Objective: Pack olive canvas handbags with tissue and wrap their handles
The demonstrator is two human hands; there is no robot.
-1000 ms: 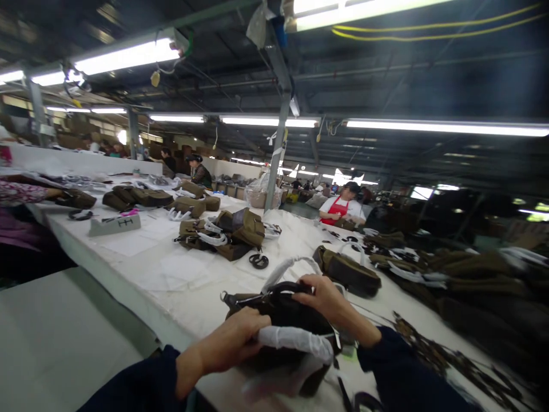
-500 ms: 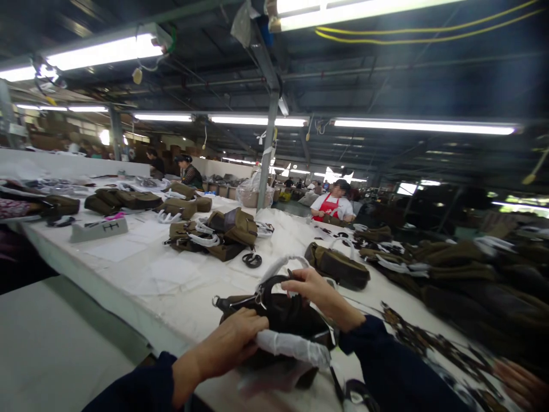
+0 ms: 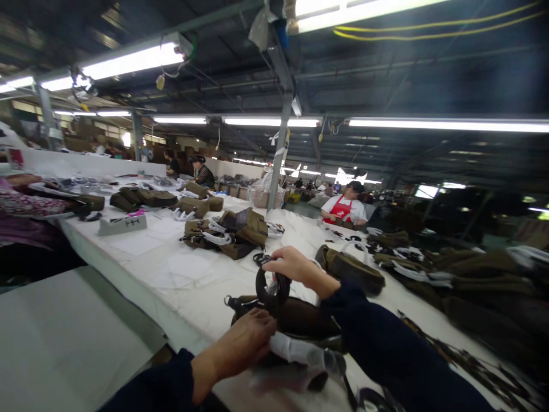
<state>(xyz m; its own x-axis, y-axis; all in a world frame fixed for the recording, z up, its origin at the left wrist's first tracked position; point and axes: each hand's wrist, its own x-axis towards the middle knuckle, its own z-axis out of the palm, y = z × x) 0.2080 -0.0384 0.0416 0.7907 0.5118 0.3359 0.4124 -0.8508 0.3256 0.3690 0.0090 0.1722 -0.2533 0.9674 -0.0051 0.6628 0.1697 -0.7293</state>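
An open olive-and-dark handbag (image 3: 306,318) lies in front of me on the white-covered table, its zipped mouth spread. My left hand (image 3: 247,339) is closed on the bag's near edge, beside a carry handle (image 3: 295,349) wrapped in white material. Pinched in the fingers of my right hand (image 3: 298,268) is a coiled black strap (image 3: 262,287), held upright over the far left part of the opening. Whether the strap touches the bag I cannot tell. The far handle is mostly hidden behind my right hand.
Stacked olive bags (image 3: 235,229) lie farther back, with another bag (image 3: 354,268) to the right. A grey box (image 3: 122,225) stands at the left. Dark straps (image 3: 472,360) lie at the right. A co-worker in a red apron (image 3: 338,210) is across the table; another person's sleeve (image 3: 30,200) shows left.
My right hand has lifted the coiled strap from inside the bag's mouth, up and to the left. My left hand stays at the near edge. The view has turned slightly left.
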